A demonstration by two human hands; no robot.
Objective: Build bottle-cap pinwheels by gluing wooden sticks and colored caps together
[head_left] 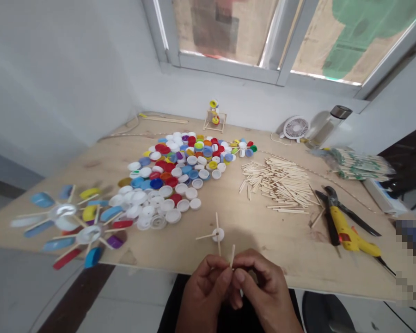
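At the table's front edge, my left hand point(210, 284) and my right hand point(263, 284) meet with fingertips pinched round a short wooden stick point(233, 255). Its upper end points upward between the thumbs; the lower part is hidden by the fingers. Just beyond lies a white bottle cap point(222, 235) with several wooden sticks fixed to it, reaching out like spokes. Farther right is a loose pile of cut wooden sticks point(284, 182). Left of centre spreads a heap of coloured bottle caps point(173, 175).
Two spoked wheels of caps and sticks, a nearer one point(89, 234) and a farther one point(62, 215), lie at left. A yellow glue gun point(346, 233) rests beside black-handled pliers point(329, 199). A small fan point(296, 128), a bottle point(327, 129) and packed sticks point(362, 164) stand behind.
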